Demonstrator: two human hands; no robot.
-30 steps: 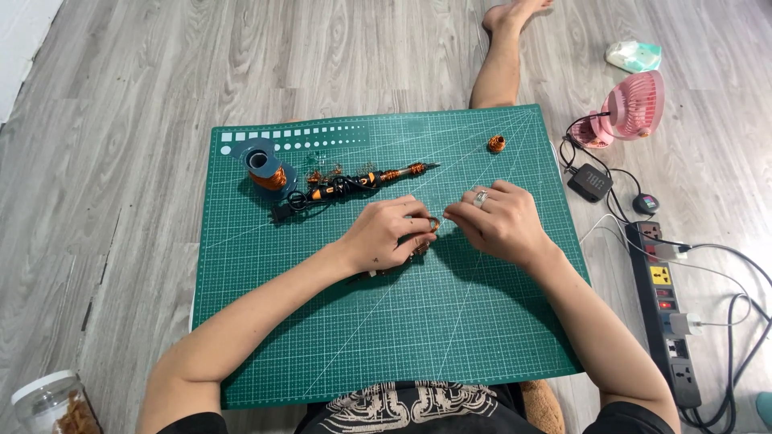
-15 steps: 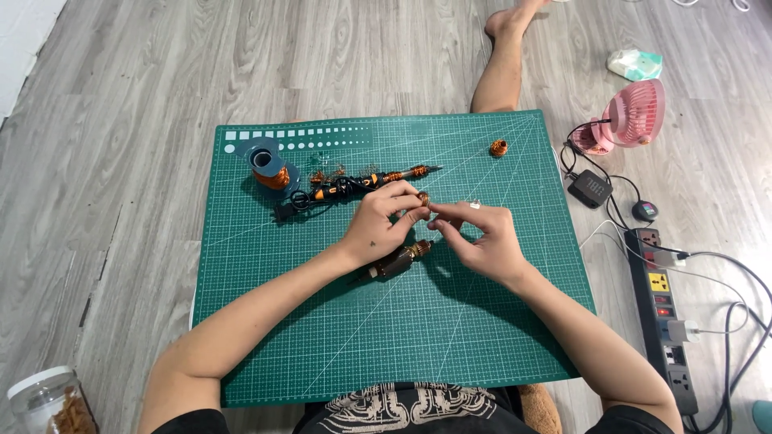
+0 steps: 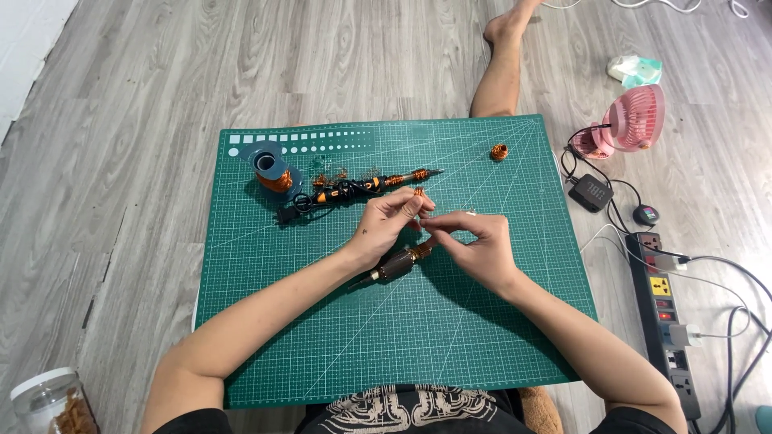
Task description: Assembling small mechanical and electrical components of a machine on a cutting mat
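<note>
**Two hands work on a motor armature over the green mat**

At the near left corner stands a glass jar (image 3: pixel 50 400) on the wooden floor. On the green cutting mat (image 3: pixel 450 337) the left hand (image 3: pixel 388 225) and the right hand (image 3: pixel 474 245) meet, fingertips close together. The left fingers pinch a small copper wire piece (image 3: pixel 419 193). The motor armature (image 3: pixel 396 265) lies on the mat just under both hands; if the right hand grips it, I cannot tell. Farther lie a soldering iron (image 3: pixel 362 188), a copper wire spool (image 3: pixel 273 173) and a small copper coil (image 3: pixel 499 151). At right are a power strip (image 3: pixel 663 317) and a pink fan (image 3: pixel 635 119).
</note>
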